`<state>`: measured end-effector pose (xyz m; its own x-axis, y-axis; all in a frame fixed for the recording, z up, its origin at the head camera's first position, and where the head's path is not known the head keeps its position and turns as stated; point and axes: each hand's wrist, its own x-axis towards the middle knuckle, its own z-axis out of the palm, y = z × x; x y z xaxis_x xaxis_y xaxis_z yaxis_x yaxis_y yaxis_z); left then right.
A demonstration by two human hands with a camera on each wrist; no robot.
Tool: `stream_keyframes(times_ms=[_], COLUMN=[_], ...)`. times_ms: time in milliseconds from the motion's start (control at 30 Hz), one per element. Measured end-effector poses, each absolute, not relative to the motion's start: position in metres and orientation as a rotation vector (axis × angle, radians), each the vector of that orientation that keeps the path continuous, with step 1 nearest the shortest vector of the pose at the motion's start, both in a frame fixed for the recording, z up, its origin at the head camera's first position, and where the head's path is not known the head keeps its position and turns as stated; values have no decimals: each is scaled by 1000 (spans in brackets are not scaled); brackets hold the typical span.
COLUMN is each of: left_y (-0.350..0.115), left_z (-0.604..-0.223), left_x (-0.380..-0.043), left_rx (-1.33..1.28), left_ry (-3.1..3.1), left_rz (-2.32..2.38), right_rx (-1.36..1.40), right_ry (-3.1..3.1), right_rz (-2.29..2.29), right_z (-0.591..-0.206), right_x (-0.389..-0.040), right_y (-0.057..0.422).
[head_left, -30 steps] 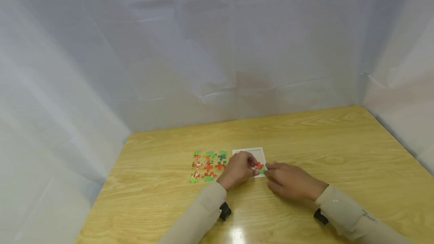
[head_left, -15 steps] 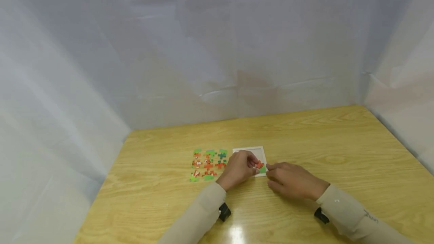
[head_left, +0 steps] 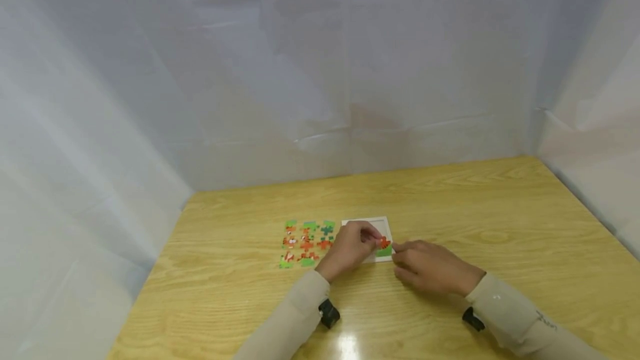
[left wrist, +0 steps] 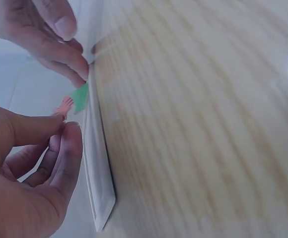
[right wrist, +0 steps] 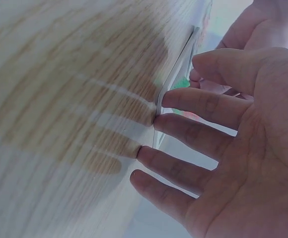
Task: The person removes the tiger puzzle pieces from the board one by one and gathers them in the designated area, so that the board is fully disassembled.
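In the head view my left hand [head_left: 352,249] reaches over a white puzzle frame [head_left: 389,231]. Its thumb and fingertips pinch the red end of a red-and-green jigsaw piece [left wrist: 78,97], seen in the left wrist view. The piece lies at the frame's near right corner, its green part along the near rim. My right hand [head_left: 432,266] is at the frame's right side. In the right wrist view its fingers [right wrist: 193,134] are extended, with fingertips at the frame's edge and on the table. My left hand hides part of the frame's inside.
Left of the frame, several loose jigsaw pieces [head_left: 307,244] in orange, red and green lie in rough rows on the wooden table [head_left: 230,293]. White sheeting [head_left: 320,71] hangs behind the table and along both sides.
The jigsaw piece has turned in my left fingers, so its green edge now runs along the frame's near rim. My left fingers have shifted slightly; the right hand has hardly moved.
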<state>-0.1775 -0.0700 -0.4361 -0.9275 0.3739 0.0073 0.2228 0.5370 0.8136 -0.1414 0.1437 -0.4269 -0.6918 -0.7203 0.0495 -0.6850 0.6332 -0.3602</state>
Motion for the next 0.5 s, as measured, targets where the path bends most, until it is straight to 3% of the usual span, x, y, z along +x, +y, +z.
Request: stream_keyframes(times_ms=[500], left_y=[-107], left_z=[-421], left_x=[-174], left_rx=[425], left_ry=[2510], left_rz=[1505], right_rx=[-1085], right_ry=[2743], right_rz=[-550], right_z=[-424], right_x=[-139], right_y=[144])
